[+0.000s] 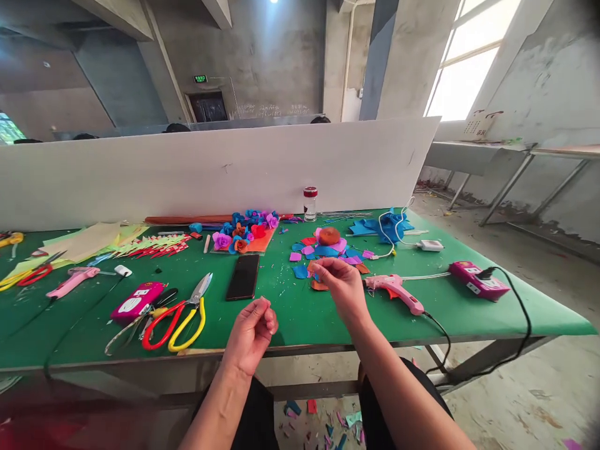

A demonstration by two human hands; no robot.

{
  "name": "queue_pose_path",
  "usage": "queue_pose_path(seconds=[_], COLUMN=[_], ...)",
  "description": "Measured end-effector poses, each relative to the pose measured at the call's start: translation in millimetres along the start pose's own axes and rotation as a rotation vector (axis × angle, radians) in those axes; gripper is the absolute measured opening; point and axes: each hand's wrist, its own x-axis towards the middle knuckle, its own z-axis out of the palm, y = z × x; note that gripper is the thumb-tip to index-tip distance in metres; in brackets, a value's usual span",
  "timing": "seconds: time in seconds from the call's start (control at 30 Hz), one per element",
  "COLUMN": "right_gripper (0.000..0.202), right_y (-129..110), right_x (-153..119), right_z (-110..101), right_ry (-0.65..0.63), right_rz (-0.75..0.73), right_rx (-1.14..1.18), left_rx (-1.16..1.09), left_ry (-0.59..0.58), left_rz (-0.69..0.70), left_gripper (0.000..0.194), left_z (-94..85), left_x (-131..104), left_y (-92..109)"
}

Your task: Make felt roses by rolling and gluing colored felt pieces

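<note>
My left hand (250, 328) hovers over the table's front edge, thumb and fingers pressed together; anything between them is too small to make out. My right hand (342, 284) is to its right, above several cut paper pieces, with thumb and forefinger pinched. An orange-brown patch shows at those fingertips, but I cannot tell whether it is held or lies behind them. Just beyond are pink, blue and orange paper pieces (323, 251) with a round brown item (329, 235) on top. A pink glue gun (395, 289) lies right of my right hand.
A black phone (242, 277) and red-and-yellow-handled scissors (187, 312) lie leftward. Paper flowers (244, 231) sit farther back, near a red-lidded jar (310, 203). A magenta power box (478, 281) has a cord over the right edge. A white board (210, 169) borders the table's back.
</note>
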Motion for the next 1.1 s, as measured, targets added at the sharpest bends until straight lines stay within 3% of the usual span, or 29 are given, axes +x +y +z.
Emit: queue_pose_path(seconds=[0.13, 0.27, 0.4, 0.53, 0.6, 0.67, 0.77, 0.8, 0.83, 0.87, 0.93, 0.97, 1.0, 1.1], right_gripper=[0.026, 0.025, 0.024, 0.025, 0.025, 0.025, 0.025, 0.025, 0.025, 0.024, 0.024, 0.024, 0.024, 0.026], right_y=[14, 23, 22, 21, 21, 20, 19, 18, 17, 17, 16, 16, 15, 15], right_x=[10, 11, 17, 19, 18, 18, 18, 18, 18, 18, 19, 19, 19, 19], right_z=[-9, -22, -38, -50, -52, -52, -52, -52, -52, -53, -52, -52, -52, -52], right_ry=[0.067, 0.128, 0.199, 0.242, 0.233, 0.224, 0.222, 0.227, 0.232, 0.238, 0.243, 0.243, 0.24, 0.232], right_rz=[0.031, 0.057, 0.031, 0.015, 0.01, 0.008, 0.011, 0.013, 0.012, 0.009, 0.006, 0.005, 0.006, 0.006], right_rx=[0.048, 0.042, 0.02, 0.024, 0.032, 0.046, 0.068, 0.07, 0.069, 0.065, 0.059, 0.06, 0.061, 0.047], left_rx=[-0.004, 0.112, 0.192, 0.449, 0.658, 0.918, 1.358, 1.481, 1.578, 1.676, 1.903, 2.004, 2.082, 2.203], left_ry=[0.079, 0.058, 0.077, 0.078, 0.019, -0.111, -0.453, -0.538, -0.549, -0.432, 0.0, 0.21, 0.341, 0.455], left_rz=[-0.058, -0.062, 0.006, 0.144, 0.241, 0.339, 0.354, 0.331, 0.342, 0.391, 0.46, 0.438, 0.392, 0.201], left_gripper=[0.023, 0.029, 0.04, 0.025, 0.038, 0.043, 0.003, 0.033, 0.059, 0.072, 0.077, 0.077, 0.077, 0.087], left_z=[-0.3, 0.9, 0.8, 2.1, 4.6, 7.8, 11.6, 11.8, 11.2, 9.8, 4.5, 1.0, -2.7, -12.3], left_x=[19, 27, 30, 23, 13, 1, -8, -5, 1, 12, 44, 62, 80, 124], left_y=[-7, -11, -13, -16, -18, -17, -6, 0, 8, 17, 35, 43, 50, 59])
